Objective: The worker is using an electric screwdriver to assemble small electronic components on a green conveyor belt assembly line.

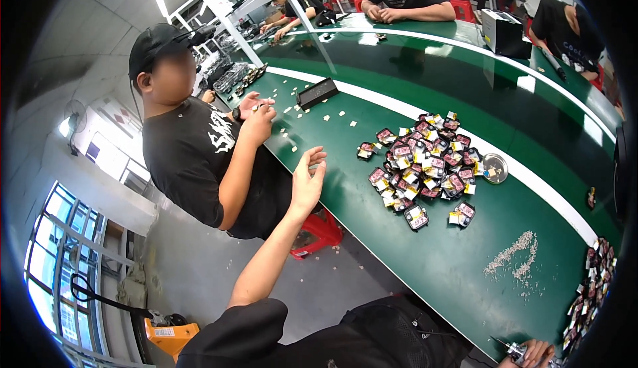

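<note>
My left hand (310,176) is raised near the table's front edge, fingers apart and slightly curved, with nothing visible in it. Low at the right, my right hand (535,353) is wrapped round a metallic screwdriver (516,350) with a thin bit, partly cut off by the picture's edge. Between the hands, on the green table (385,248), lies a heap of small black device housings (425,158) with pinkish-red circuit boards and white and yellow tabs. Two single housings (417,217) lie at the heap's near side. Tiny loose screws (522,255) are spread nearer my right hand.
A round metal dish (495,168) touches the heap's right side. More housings (591,288) are piled at the far right. A co-worker (193,135) sits at my left, hands over scattered pale pieces and a black tray (317,93). A red stool (319,234) stands below the table.
</note>
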{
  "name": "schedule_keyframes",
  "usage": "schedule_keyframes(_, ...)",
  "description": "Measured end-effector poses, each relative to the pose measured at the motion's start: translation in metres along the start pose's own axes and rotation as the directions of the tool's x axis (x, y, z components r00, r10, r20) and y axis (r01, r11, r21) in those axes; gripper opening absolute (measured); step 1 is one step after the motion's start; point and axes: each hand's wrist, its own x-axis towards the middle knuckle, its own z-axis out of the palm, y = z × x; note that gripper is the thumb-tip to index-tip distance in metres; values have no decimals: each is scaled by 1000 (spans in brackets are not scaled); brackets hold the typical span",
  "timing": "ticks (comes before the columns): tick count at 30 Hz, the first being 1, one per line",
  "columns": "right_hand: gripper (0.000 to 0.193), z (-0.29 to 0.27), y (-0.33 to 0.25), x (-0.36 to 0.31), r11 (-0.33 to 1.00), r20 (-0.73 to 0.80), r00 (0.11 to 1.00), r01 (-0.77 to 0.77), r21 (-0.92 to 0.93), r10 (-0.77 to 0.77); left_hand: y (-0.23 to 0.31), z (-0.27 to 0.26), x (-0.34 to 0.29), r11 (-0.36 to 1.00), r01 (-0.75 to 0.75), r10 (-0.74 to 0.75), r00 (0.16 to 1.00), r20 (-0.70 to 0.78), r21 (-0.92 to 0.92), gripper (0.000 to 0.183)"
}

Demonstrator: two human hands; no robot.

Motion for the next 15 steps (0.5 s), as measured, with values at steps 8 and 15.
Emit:
schedule_keyframes(8, 14, -4, -3, 2, 1000, -5, 1000, -16, 5, 17, -27, -7, 0, 980, 148, -154, 987, -43, -133, 33)
schedule_keyframes(15, 12, -5, -5, 1, 1000, 4, 1000, -11, -9, 11, -21, -3, -14, 997, 62, -63, 998, -25, -45, 34)
